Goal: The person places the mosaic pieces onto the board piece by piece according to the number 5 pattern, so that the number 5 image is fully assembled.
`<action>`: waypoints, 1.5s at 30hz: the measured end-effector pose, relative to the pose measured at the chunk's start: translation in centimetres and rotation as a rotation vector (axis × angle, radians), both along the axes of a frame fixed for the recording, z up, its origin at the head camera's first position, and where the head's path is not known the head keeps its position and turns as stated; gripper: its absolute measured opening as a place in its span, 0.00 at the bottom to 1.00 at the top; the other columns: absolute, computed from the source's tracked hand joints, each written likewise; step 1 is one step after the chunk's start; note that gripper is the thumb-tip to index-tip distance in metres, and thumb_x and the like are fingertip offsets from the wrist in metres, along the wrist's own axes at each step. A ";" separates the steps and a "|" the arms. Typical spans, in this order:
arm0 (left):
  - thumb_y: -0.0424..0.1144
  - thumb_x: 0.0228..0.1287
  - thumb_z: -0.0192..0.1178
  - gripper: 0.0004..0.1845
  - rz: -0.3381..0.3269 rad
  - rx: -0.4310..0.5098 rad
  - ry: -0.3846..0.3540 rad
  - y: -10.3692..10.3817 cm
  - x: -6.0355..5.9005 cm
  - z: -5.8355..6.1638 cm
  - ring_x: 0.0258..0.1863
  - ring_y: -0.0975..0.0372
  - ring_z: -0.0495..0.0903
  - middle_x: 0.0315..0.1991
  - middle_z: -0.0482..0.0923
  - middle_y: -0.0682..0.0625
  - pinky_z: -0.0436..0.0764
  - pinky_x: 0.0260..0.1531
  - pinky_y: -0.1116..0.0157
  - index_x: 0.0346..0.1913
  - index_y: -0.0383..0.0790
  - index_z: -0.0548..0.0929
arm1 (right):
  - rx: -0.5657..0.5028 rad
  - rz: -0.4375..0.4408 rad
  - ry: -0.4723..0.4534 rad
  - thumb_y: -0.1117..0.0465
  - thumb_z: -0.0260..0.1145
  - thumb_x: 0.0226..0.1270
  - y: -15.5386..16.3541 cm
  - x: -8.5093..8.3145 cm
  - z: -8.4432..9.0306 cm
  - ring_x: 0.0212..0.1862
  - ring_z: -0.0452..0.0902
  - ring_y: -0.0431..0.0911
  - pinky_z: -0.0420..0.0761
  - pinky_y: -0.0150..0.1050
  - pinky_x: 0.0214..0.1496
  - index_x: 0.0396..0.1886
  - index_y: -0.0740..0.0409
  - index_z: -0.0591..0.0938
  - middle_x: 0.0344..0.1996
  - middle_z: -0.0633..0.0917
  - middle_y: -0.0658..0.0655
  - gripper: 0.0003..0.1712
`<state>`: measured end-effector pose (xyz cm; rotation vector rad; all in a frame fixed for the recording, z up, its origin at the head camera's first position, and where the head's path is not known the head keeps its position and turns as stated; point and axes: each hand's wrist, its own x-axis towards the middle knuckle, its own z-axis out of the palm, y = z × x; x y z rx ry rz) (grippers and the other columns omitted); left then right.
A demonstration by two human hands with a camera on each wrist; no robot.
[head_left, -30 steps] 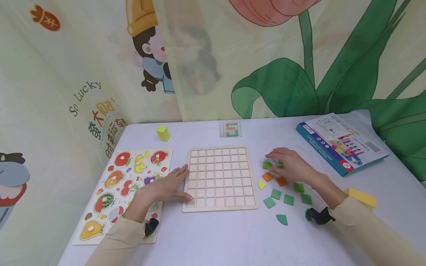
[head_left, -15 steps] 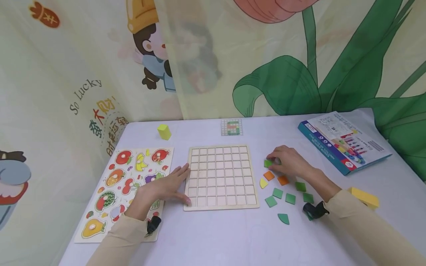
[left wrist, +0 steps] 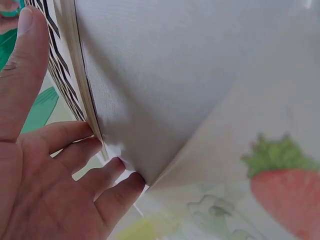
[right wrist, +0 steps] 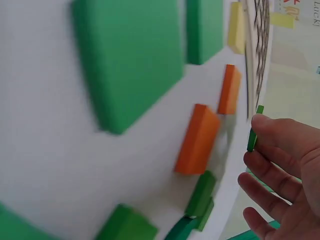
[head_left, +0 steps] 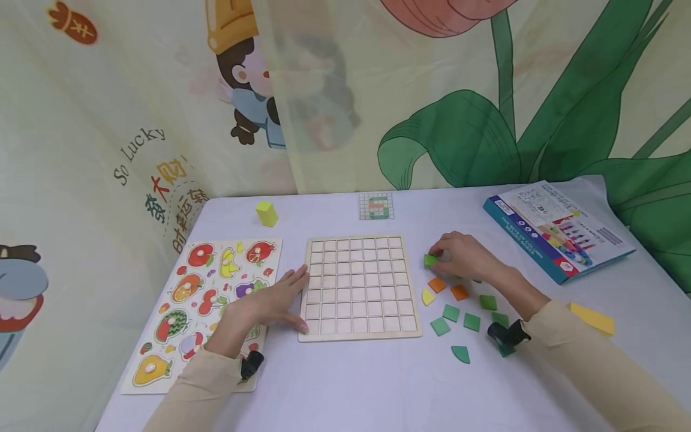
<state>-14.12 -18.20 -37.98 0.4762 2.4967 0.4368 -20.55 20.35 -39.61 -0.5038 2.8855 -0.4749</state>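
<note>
A wooden grid board (head_left: 358, 288) lies in the middle of the table in the head view. My left hand (head_left: 270, 306) rests along its left edge, fingers straight, thumb at the lower left corner; in the left wrist view the fingertips (left wrist: 90, 129) touch the board's rim. To the right of the board, my right hand (head_left: 464, 258) pinches a green square tile (head_left: 429, 261) between thumb and fingers. The right wrist view has this tile (right wrist: 254, 131) held edge-on, off the table. Below the hand lie orange tiles (head_left: 459, 293), a yellow piece (head_left: 427, 297) and several green tiles (head_left: 472, 322).
A fruit puzzle board (head_left: 202, 318) lies under and left of the left forearm. A small pattern card (head_left: 376, 206) and a yellow-green block (head_left: 266, 213) are at the back. A flat box (head_left: 558, 231) lies at the back right, a yellow block (head_left: 592, 318) beside the right sleeve.
My right hand has closed on the green tile, lifted it and moved it slightly toward the board. The left hand has stayed on the board's edge.
</note>
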 end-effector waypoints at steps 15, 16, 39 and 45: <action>0.47 0.53 0.72 0.56 0.013 0.003 0.011 0.0 0.3 -0.2 0.78 0.45 0.38 0.79 0.36 0.43 0.53 0.74 0.45 0.77 0.35 0.48 | -0.094 0.134 -0.021 0.59 0.71 0.59 -5.7 -2.6 0.9 0.48 0.76 0.50 0.78 0.48 0.57 0.47 0.59 0.86 0.42 0.86 0.55 0.17; 0.46 0.53 0.72 0.55 0.014 0.006 0.014 0.0 0.3 -0.2 0.78 0.45 0.39 0.79 0.36 0.43 0.53 0.74 0.45 0.77 0.35 0.48 | -0.085 0.142 -0.016 0.58 0.72 0.58 -6.1 -2.7 0.8 0.48 0.77 0.49 0.78 0.48 0.56 0.46 0.59 0.87 0.42 0.86 0.54 0.17; 0.44 0.52 0.73 0.55 0.035 0.007 0.004 0.7 0.4 0.2 0.78 0.44 0.38 0.79 0.36 0.43 0.52 0.74 0.46 0.76 0.34 0.49 | -0.022 0.155 0.026 0.58 0.72 0.59 -8.2 -3.2 -0.4 0.49 0.77 0.50 0.77 0.47 0.57 0.48 0.58 0.86 0.45 0.85 0.55 0.18; 0.43 0.52 0.73 0.55 0.030 -0.003 -0.006 0.7 0.4 0.4 0.78 0.44 0.39 0.79 0.36 0.43 0.53 0.74 0.46 0.76 0.34 0.49 | -0.056 0.156 0.008 0.57 0.72 0.59 -7.8 -3.3 -0.2 0.49 0.77 0.49 0.78 0.46 0.56 0.49 0.59 0.86 0.44 0.85 0.55 0.19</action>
